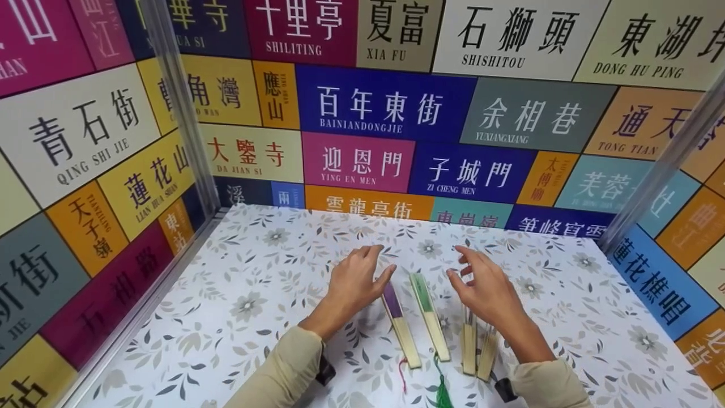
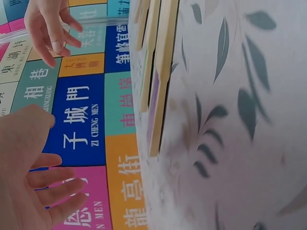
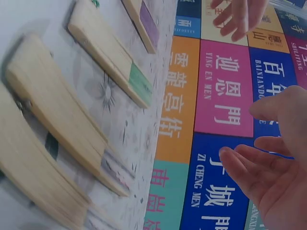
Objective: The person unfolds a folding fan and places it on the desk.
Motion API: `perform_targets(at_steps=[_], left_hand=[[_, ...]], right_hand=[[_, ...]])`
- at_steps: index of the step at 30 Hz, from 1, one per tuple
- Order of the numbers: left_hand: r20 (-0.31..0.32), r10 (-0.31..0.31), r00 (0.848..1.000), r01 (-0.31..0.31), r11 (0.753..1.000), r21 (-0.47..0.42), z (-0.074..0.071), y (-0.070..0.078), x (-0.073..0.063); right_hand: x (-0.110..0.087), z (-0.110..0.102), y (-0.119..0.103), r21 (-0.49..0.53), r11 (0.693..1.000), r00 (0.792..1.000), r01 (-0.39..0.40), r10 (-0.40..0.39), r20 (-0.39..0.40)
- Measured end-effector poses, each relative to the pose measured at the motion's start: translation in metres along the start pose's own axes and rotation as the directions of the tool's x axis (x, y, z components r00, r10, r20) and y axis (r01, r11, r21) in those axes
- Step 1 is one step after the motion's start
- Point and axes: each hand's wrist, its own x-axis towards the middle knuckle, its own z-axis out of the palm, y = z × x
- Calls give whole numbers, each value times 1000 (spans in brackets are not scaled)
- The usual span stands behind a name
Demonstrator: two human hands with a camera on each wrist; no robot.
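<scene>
Several folded hand fans with pale wooden ribs lie side by side on the table. The purple folding fan is leftmost, with the green folding fan beside it. Two more folding fans, with greyish leaves, lie to the right, partly hidden in the head view by my right hand. That hand hovers over them, fingers loosely bent, holding nothing. My left hand is raised just left of the purple fan's far end, its thumb apart from the relaxed fingers. Both wrist views show bare palms with nothing in them.
A white tablecloth with grey flowers and leaves covers the table. A green tassel and a thin pink cord trail from the fans' near ends. Colourful panels with Chinese lettering stand behind and at both sides.
</scene>
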Motion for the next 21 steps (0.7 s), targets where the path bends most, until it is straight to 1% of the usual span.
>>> perform_targets(at_steps=[5,10,16,21], left_hand=[[-21,-16,1000,15,998,-59,10,1,-6],[-18,-43,999,40,990,-138,21,1,-13],[7,-81,997,80,977,-199,33,0,-16],[34,-106,994,111,964,-243,42,-3,-21]], right_hand=[[-7,11,-9,58,998,999,39,-39,4],[-13,22,-17,101,994,999,33,-36,28],[-18,35,-24,136,991,998,18,-26,58],[-20,46,-28,176,983,994,47,-63,89]])
